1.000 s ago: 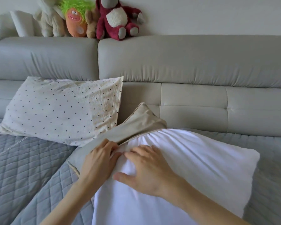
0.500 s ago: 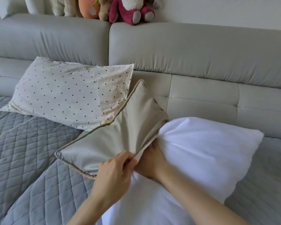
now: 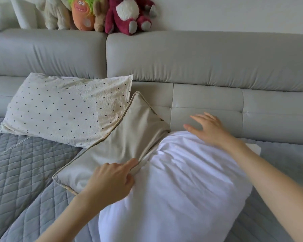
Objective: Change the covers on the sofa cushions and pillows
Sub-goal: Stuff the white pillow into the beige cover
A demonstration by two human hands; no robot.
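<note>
nearest the camera, a white pillow insert lay on the grey quilted throw, most of it bare, only its far-left end inside a beige piped cover. the left hand pinched the cover's open edge, its grip closed on a fold of beige cloth. the right hand hovered at the insert's far corner, fingers spread, holding nothing; whether it touched the white cloth could not be told.

the step in hand looked like working cover and insert past each other; whether on or off could not be told from this alone. the next move probably called for the right hand to press or gather the insert while the left drew the edge along it.

count: one insert, one beige cover, two hands. behind them one dotted pillow leaned on the grey sofa back. on its top stood at least three plush toys: a cream one, an orange green-haired one, a dark red bear.
</note>
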